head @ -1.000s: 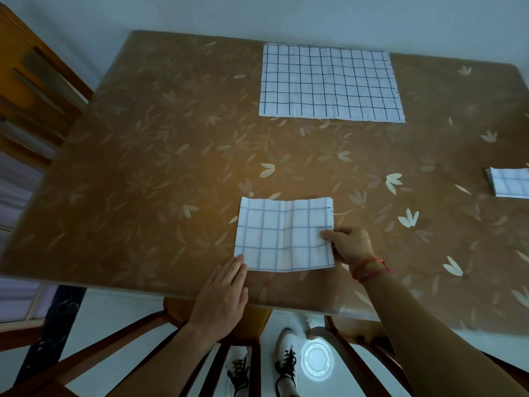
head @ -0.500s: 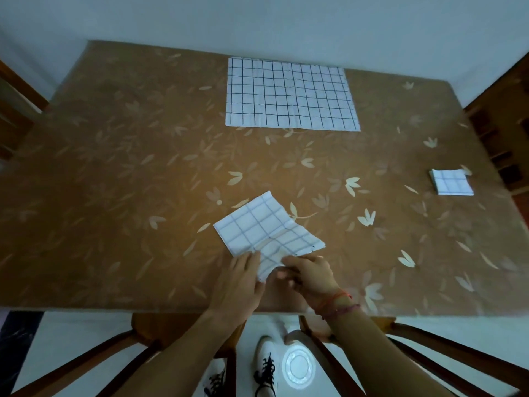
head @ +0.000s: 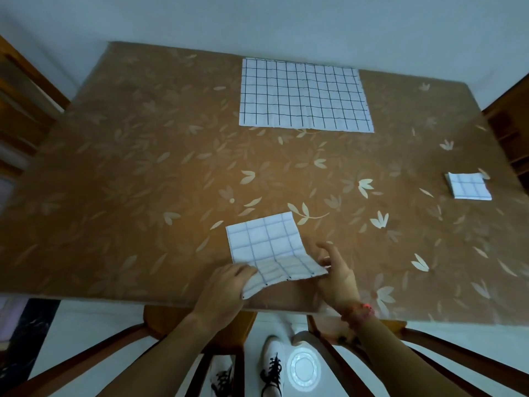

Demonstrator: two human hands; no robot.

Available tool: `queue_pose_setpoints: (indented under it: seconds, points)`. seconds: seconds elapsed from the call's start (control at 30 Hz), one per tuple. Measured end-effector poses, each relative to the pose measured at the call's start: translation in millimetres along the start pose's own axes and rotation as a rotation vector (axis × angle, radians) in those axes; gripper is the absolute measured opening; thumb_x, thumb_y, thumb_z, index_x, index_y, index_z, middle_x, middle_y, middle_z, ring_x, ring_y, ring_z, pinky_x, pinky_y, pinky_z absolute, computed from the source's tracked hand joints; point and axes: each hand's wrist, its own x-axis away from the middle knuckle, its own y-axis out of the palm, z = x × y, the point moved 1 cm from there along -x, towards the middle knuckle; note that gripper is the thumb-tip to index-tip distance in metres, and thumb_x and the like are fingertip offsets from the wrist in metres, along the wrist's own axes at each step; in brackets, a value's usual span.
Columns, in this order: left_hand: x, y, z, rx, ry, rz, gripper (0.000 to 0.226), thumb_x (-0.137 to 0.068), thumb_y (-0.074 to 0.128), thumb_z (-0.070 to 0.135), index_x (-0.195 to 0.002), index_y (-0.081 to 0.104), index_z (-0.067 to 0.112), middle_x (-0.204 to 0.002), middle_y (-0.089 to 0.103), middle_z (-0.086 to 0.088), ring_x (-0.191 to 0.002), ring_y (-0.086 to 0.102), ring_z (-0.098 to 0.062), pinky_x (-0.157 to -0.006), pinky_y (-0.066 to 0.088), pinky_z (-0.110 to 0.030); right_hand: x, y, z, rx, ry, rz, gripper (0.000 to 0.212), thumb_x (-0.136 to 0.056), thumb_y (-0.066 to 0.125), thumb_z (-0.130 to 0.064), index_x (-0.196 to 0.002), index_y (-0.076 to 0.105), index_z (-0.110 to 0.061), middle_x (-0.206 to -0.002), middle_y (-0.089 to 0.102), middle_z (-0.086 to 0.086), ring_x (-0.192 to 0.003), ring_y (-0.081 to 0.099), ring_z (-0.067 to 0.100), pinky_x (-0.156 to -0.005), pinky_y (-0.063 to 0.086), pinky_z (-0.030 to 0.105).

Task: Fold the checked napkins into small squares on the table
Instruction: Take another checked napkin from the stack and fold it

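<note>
Both hands on the half-folded white napkin with thin blue-grey check lines (head: 267, 245), near the front edge of the brown leaf-patterned table top (head: 143, 181). Far half of that napkin lies flat on the table just beyond the hands; near edge is lifted off the surface and sags between them.

Left hand (head: 226, 290): closed on the near-left corner of the raised edge, cloth pinched under the fingers, corner tip hanging below the knuckles.

Right hand (head: 337, 276): holds the near-right corner between thumb and fingers; the other fingers are spread loose and point away from the person. Red cord bracelet (head: 360, 310) on that wrist.

Large unfolded white napkin with dark grid lines (head: 305, 96): flat, well beyond both hands, at the far edge of the table against the wall side.

Small folded white checked square (head: 469, 189): well apart to the right of the right hand and further out, near the table's right edge.

Below the hands: wooden chair frame (head: 200, 325) under the table edge, white laced shoes (head: 272, 365) on a pale floor, round white disc (head: 305, 368) beside them.
</note>
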Motion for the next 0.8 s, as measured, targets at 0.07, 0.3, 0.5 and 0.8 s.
queue_pose_setpoints:
  seconds: [0.07, 0.3, 0.5, 0.8]
  points:
    - [8, -3, -4, 0.007, 0.014, 0.027, 0.04, -0.08, 0.07, 0.018, -0.119, 0.062, 0.019, -0.115, 0.066, 0.001, -0.105, 0.059, -0.018, -0.086, 0.05, -0.033, 6, 3, 6, 0.212, -0.139, 0.013, 0.062, -0.035, 0.094, -0.019, -0.092, 0.072, -0.014, -0.097, 0.063, 0.009, -0.1, 0.064, 0.032, -0.085, 0.054, 0.047]
    - [22, -10, -20, -0.079, 0.044, 0.097, 0.039, -0.076, 0.052, 0.033, -0.111, 0.058, 0.018, -0.106, 0.067, -0.001, -0.101, 0.052, -0.015, -0.075, 0.052, -0.033, 114, 15, -150, 0.502, -0.731, 0.129, 0.025, -0.057, 0.079, -0.027, -0.081, 0.076, -0.022, -0.105, 0.07, 0.001, -0.091, 0.064, 0.016, -0.078, 0.055, 0.029]
    - [24, -9, -29, -0.074, -0.054, 0.108, 0.035, -0.07, 0.072, 0.016, -0.104, 0.065, 0.017, -0.101, 0.068, 0.002, -0.099, 0.054, -0.015, -0.074, 0.047, -0.033, 111, 20, -147, 0.556, -0.701, 0.059, 0.025, -0.059, 0.078, -0.019, -0.083, 0.073, -0.024, -0.104, 0.072, -0.001, -0.095, 0.066, 0.019, -0.077, 0.054, 0.026]
    - [5, -12, -32, 0.15, -0.319, 0.181, 0.023, -0.09, 0.048, 0.039, -0.102, 0.061, 0.024, -0.089, 0.062, 0.01, -0.087, 0.056, -0.011, -0.082, 0.049, -0.039, 96, 29, -162, 0.473, -0.484, 0.165, 0.03, -0.082, 0.055, -0.049, -0.094, 0.063, -0.022, -0.077, 0.069, -0.006, -0.071, 0.065, 0.015, -0.067, 0.055, 0.034]
